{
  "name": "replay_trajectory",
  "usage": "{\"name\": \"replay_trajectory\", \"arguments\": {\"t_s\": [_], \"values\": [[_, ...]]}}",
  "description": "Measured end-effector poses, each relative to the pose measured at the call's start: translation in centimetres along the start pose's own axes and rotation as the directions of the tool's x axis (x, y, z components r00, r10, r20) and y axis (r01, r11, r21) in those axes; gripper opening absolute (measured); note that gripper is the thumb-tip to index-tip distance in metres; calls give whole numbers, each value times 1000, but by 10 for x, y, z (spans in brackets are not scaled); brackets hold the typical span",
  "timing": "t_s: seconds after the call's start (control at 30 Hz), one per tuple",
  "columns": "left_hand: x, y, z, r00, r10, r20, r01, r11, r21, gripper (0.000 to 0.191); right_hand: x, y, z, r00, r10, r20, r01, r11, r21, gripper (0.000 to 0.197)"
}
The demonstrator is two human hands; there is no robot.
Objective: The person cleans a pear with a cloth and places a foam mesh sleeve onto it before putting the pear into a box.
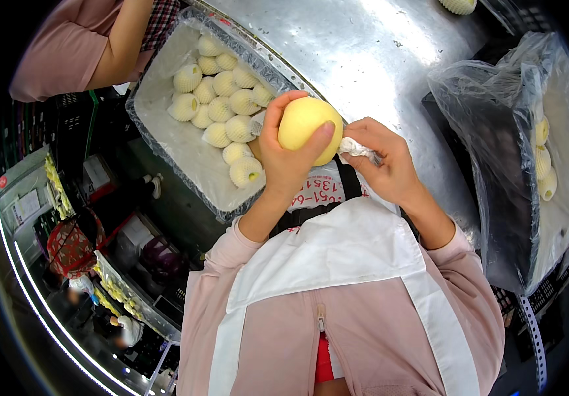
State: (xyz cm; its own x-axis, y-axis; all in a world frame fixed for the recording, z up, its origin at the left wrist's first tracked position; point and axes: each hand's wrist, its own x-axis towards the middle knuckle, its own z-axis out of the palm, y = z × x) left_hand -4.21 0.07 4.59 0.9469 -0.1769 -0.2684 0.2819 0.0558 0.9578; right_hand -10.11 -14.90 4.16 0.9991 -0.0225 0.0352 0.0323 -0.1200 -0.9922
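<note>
My left hand [289,148] is closed round a large round yellow fruit [309,126], its thumb across the front. Close against the fruit's right side, my right hand [381,158] pinches a crumpled white wad [356,147], which looks like cloth or paper. Left of my hands stands a crate lined with clear plastic film [165,148]; many fruits in white foam net sleeves [220,109] lie in it. Part of a whitish foam net and something brown show behind my left hand; I cannot tell more about them. An apron with printed writing hangs below the fruit.
A metal worktable [363,64] spreads ahead, with a netted fruit [458,5] at its far edge. At right stands another film-lined crate [561,222] holding several netted fruits [542,161]. A co-worker's arm [121,44] is at upper left. Black crates and other people are farther left.
</note>
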Motion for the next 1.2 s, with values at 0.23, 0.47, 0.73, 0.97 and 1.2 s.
{"name": "replay_trajectory", "arguments": {"t_s": [0.23,0.47,0.73,0.97,1.2], "values": [[14,-2,-9,909,335,246,-335,941,-45,49,3,26,-21,829,340,444,-534,246,809,23],[16,-10,-16,896,-243,371,435,644,-630,52,8,5,-27,983,179,-47,-138,879,456,28],[8,-14,-8,886,-405,225,460,716,-525,52,19,-10,-2,929,-368,-34,351,907,-233,35],[19,-18,-34,863,-295,409,499,621,-605,60,6,-6,-31,964,-252,85,252,968,19,33],[11,-14,-24,864,-356,357,501,688,-525,56,7,-13,-14,936,-246,251,322,887,-331,56]]}}
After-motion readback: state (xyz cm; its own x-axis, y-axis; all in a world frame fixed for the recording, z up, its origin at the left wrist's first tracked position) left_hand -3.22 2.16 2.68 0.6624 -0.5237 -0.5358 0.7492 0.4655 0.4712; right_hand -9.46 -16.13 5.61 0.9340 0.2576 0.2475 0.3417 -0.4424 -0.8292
